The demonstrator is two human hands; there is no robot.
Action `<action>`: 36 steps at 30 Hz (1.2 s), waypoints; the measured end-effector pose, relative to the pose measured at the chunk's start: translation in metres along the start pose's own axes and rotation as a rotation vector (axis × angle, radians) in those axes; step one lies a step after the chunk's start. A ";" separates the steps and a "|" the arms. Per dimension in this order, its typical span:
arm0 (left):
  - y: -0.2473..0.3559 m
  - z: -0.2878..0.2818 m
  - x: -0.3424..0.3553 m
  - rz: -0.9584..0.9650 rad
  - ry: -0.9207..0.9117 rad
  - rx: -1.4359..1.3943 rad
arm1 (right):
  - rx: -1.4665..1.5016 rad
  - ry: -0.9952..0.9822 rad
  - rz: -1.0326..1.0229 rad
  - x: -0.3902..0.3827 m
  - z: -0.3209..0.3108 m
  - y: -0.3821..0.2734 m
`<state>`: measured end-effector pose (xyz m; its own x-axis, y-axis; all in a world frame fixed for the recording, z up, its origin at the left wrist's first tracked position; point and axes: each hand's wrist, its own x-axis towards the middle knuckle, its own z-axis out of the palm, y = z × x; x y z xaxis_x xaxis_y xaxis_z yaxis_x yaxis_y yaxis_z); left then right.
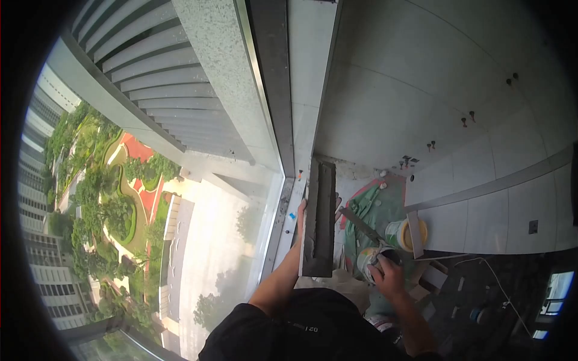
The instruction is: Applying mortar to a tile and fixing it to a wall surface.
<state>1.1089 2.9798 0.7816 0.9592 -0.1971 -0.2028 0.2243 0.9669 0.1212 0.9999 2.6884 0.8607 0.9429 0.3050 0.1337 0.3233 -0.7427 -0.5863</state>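
My left hand (301, 212) is closed around a long narrow strip (319, 225), gripping it by its edges, with fingertips showing on the far side. Dark grey, wet-looking paste covers the strip's upper face. My right hand (390, 278) is wrapped around the handle end of a trowel (363, 227), whose long, grey-smeared blade points up and left toward the strip. Blade and strip look slightly apart. Below the right hand stands a bucket (365, 262) with a dark inside; the hand covers part of its opening.
Beside it is a white and yellow bucket (392, 231) with a light strip (415, 234) across it. Green sheeting (376, 204) covers the floor. A glass window (265, 240) borders my left, high above gardens. Large grey wall tiles (385, 114) rise ahead. Cardboard (430, 277) lies to the right.
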 end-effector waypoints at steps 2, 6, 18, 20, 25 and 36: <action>-0.032 -0.014 0.023 -0.073 -0.132 0.021 | 0.109 0.058 0.228 -0.060 0.025 0.012; -0.112 -0.035 0.007 -0.348 -0.109 -0.187 | 0.151 0.364 0.501 -0.154 0.044 0.034; -0.425 -0.121 -0.145 -0.849 -0.137 -0.032 | 0.725 0.698 1.503 -0.572 0.103 0.142; -0.458 -0.126 -0.181 -0.904 -0.071 0.028 | 0.749 0.705 1.560 -0.647 0.123 0.167; -0.574 -0.079 -0.253 -0.985 -0.129 0.396 | 0.657 0.470 1.771 -0.811 0.110 0.211; -0.829 -0.321 -0.306 -1.447 0.293 0.462 | 0.221 0.119 1.897 -1.015 0.165 0.447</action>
<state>0.5742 2.2904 0.4308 -0.1705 -0.7980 -0.5780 0.9847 -0.1586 -0.0715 0.1740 2.1452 0.3312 -0.0024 -0.7415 -0.6709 -0.9936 0.0775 -0.0820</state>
